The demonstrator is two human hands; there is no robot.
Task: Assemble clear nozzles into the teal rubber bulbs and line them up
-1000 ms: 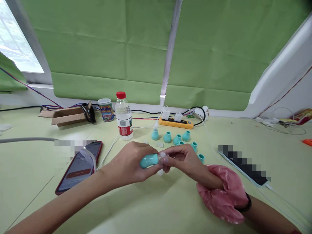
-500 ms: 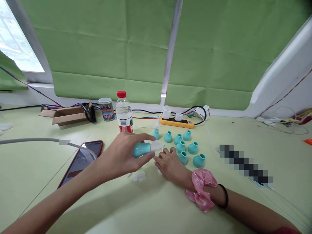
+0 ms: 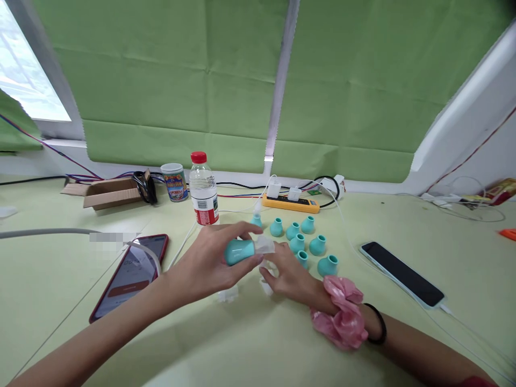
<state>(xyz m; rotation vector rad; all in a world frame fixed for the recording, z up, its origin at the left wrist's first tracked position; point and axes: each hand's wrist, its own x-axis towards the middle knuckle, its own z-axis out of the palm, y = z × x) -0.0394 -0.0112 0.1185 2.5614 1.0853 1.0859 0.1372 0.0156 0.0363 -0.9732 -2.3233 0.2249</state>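
My left hand (image 3: 213, 258) is closed round a teal squeeze bulb (image 3: 238, 251), which lies on its side in the fingers. A clear plastic nozzle (image 3: 264, 245) sits at the bulb's neck and points right. My right hand (image 3: 292, 271), with a pink scrunchie (image 3: 342, 314) at its wrist, is low over the table just past the nozzle. Its thumb and forefinger are apart, close to a small clear plastic piece (image 3: 266, 286); the other fingertips are hidden. Another clear piece (image 3: 228, 293) lies under my left hand. Several open-necked teal bulbs (image 3: 317, 245) stand behind my right hand.
A red-capped bottle (image 3: 203, 193), a printed can (image 3: 174, 183) and an open cardboard box (image 3: 110, 194) stand at the back left. A yellow power strip (image 3: 290, 203) lies behind the bulbs. One phone (image 3: 131, 274) lies left, another phone (image 3: 403, 274) right, with cables around.
My left hand has moved slightly right with the bulb and nozzle. My right hand's curled fingers have spread, its thumb now stretched toward the clear pieces.
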